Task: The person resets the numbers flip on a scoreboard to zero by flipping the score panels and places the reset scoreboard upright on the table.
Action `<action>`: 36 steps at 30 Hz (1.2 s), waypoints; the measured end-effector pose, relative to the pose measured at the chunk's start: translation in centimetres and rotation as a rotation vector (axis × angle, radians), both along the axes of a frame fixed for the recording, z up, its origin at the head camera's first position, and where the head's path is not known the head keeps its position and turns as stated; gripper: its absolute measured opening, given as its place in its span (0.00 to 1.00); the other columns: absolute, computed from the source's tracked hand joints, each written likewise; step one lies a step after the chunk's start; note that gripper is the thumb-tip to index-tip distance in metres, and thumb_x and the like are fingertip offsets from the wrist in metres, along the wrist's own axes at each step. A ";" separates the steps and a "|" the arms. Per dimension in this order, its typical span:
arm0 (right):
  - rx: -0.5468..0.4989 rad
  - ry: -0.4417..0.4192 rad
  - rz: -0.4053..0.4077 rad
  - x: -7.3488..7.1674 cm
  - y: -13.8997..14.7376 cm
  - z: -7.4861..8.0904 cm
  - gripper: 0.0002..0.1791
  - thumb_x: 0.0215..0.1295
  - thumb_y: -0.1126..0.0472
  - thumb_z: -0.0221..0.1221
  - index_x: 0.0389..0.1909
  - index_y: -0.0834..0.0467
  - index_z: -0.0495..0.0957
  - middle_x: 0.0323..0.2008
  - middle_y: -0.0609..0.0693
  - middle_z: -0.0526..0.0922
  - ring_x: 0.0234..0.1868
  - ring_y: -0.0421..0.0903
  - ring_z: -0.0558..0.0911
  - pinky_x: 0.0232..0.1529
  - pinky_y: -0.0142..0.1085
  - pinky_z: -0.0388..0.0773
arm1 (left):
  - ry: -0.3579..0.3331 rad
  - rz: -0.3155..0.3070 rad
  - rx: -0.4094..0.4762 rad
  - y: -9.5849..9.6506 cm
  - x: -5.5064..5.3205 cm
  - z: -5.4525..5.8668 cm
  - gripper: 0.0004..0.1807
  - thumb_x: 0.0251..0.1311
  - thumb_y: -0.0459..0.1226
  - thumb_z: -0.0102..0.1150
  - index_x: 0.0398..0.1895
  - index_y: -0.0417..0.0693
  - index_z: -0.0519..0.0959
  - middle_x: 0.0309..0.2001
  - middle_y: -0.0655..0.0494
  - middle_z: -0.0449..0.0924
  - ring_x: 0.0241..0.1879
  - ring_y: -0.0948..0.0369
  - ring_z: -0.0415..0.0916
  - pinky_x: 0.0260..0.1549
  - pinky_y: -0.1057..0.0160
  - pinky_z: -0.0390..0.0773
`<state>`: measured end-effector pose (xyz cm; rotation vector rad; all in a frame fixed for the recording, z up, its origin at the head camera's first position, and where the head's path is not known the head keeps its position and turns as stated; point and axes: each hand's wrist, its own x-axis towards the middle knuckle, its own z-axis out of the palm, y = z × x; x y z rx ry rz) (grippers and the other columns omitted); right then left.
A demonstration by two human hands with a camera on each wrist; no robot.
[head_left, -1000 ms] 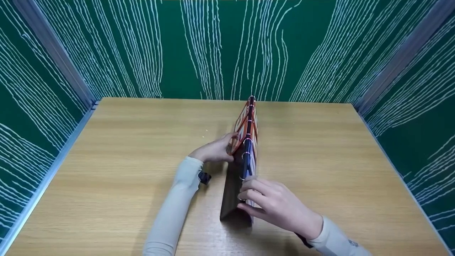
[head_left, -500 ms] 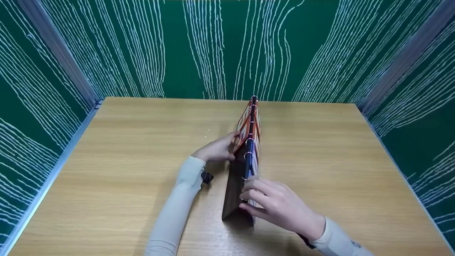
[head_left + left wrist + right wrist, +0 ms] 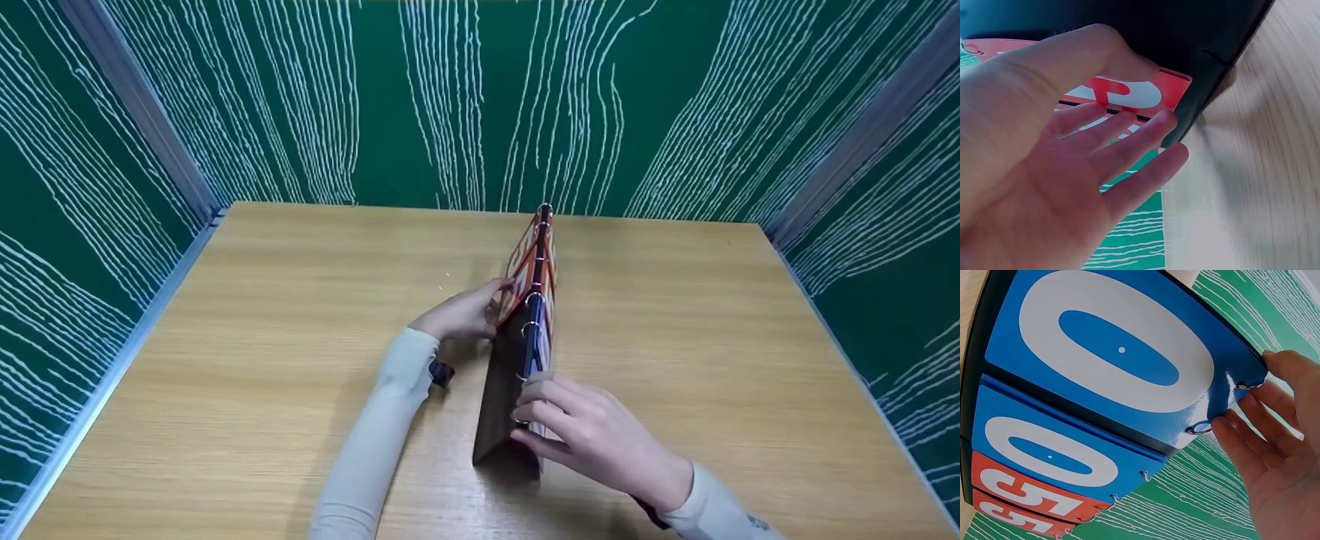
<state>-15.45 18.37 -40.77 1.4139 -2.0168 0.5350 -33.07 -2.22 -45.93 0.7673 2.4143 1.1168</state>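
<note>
A black tabletop flip scoreboard [image 3: 495,412] stands like a tent on the table, its ridge running away from me. Metal rings along the ridge carry red and blue number cards. On its left side, my left hand [image 3: 461,311] holds the lower part of a red number card [image 3: 1154,93] between thumb and fingers, away from the black panel [image 3: 1185,34]. My right hand [image 3: 592,431] grips the ridge at the near end, by the rings. In the right wrist view its thumb and fingertips pinch the ringed edge of a large blue "0" card [image 3: 1190,382].
A smaller blue "0" card [image 3: 1100,467] and red "5" cards [image 3: 1033,492] hang farther along the right face. The wooden table [image 3: 300,285] is enclosed by green walls [image 3: 390,112] with white wavy lines. A dark wrist device [image 3: 442,373] sits at the left cuff.
The head view has shifted slightly, so the whole scene sits a little farther right. Both hands keep their places on the scoreboard.
</note>
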 end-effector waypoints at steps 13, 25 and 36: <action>-0.011 0.026 0.013 -0.3 -0.1 0.1 0.07 0.73 0.57 0.60 0.37 0.56 0.82 0.41 0.46 0.84 0.46 0.46 0.86 0.52 0.34 0.84 | 0.020 0.010 -0.020 -0.4 0.0 0.3 0.44 0.62 0.28 0.61 0.80 0.49 0.55 0.60 0.37 0.78 0.50 0.51 0.79 0.36 0.66 0.77; -0.010 0.020 0.003 -0.2 0.0 0.0 0.08 0.73 0.56 0.59 0.37 0.55 0.82 0.41 0.46 0.84 0.47 0.45 0.86 0.52 0.35 0.84 | -0.057 0.025 -0.023 -0.4 0.2 0.5 0.42 0.64 0.22 0.57 0.80 0.53 0.57 0.65 0.38 0.74 0.57 0.48 0.79 0.47 0.60 0.83; 0.001 0.015 0.000 -0.2 0.0 0.0 0.07 0.73 0.56 0.60 0.38 0.55 0.82 0.41 0.46 0.84 0.47 0.45 0.85 0.50 0.34 0.84 | 0.075 0.017 -0.102 -0.5 0.1 0.2 0.29 0.69 0.28 0.54 0.73 0.48 0.66 0.71 0.44 0.71 0.64 0.50 0.75 0.64 0.52 0.77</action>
